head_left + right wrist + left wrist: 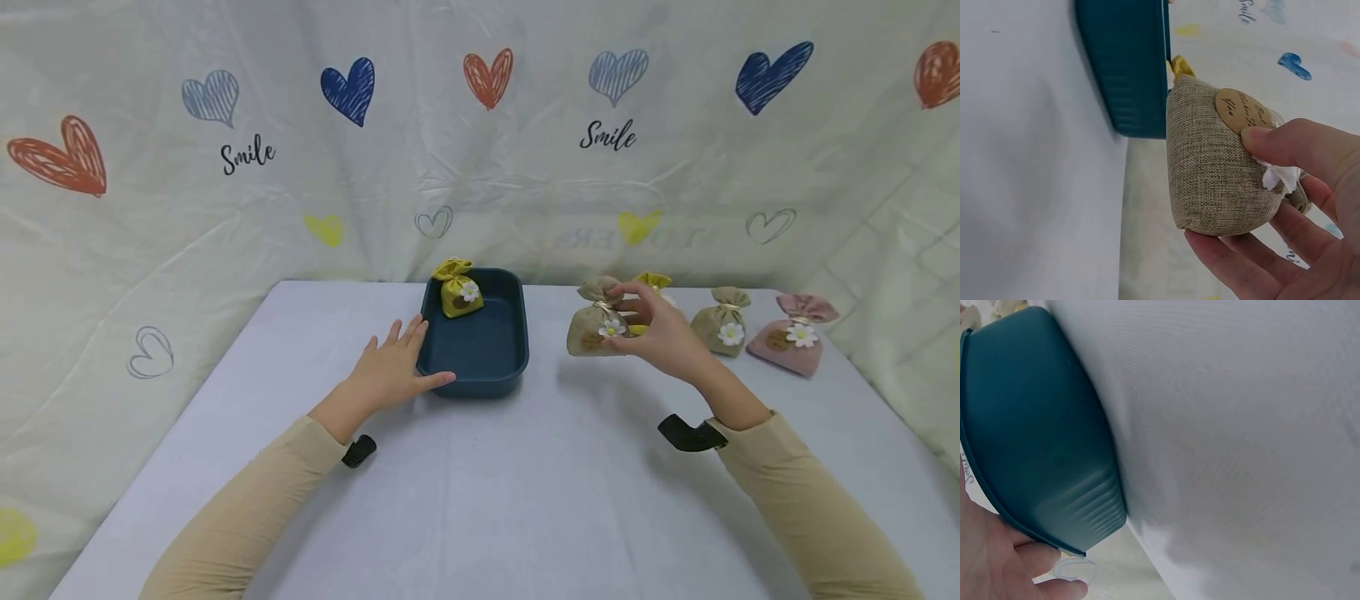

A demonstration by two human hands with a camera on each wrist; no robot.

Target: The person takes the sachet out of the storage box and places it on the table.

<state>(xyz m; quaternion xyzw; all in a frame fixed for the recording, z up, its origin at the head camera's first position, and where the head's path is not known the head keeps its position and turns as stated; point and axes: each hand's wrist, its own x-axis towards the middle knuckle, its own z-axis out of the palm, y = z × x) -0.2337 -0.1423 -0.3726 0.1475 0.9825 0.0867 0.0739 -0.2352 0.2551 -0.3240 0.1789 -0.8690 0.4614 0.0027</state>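
My right hand [663, 333] grips a beige-brown linen pouch [588, 331] with a white flower and a round tag. The right wrist view shows thumb and fingers around this pouch [1216, 169], held up off the table. To its left is a teal rectangular basin [480, 342], and a yellow pouch [459, 296] sits in its back left corner. My left hand [390, 367] rests at the basin's left rim with fingers spread and straight. In the left wrist view, its fingertips are right at the rim of the basin [1041, 437].
Behind my right hand stands another yellow pouch [654, 282], partly hidden. Farther right are a second beige pouch [722, 322] and a pink pouch [797, 335]. All are on a white-covered table [510, 500]. A curtain [420, 158] printed with hearts hangs behind it.
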